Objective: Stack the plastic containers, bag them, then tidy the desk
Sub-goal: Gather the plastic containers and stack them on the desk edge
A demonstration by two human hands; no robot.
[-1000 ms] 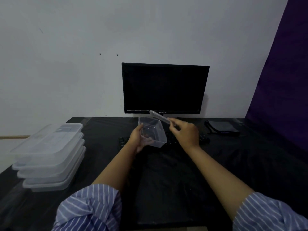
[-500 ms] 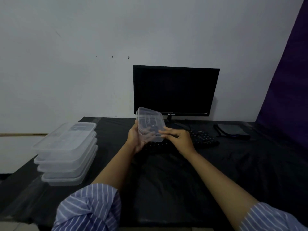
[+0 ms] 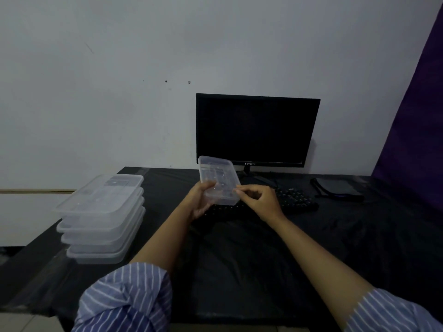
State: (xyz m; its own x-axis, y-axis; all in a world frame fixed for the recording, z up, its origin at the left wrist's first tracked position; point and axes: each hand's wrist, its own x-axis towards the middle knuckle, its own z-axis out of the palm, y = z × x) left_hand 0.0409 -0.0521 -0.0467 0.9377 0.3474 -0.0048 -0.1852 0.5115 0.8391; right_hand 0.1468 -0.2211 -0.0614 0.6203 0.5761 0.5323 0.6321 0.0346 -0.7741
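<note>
Container (image 3: 219, 180) with its lid now seated on it, where a second ago I saw the lid raised off the open tub. It is held tilted above the keyboard (image 3: 291, 200), near the tabletop's (image 3: 239, 255) back edge. My left hand (image 3: 200, 202) grips its near left side, fingers curled under it. My right hand (image 3: 260, 200) pinches its near right corner. Four lidded containers (image 3: 100, 219) sit stacked by the left edge.

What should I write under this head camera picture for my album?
Both hands, left hand and right hand, hold a clear lidded container above a black desk, beside a stack of containers.
</note>
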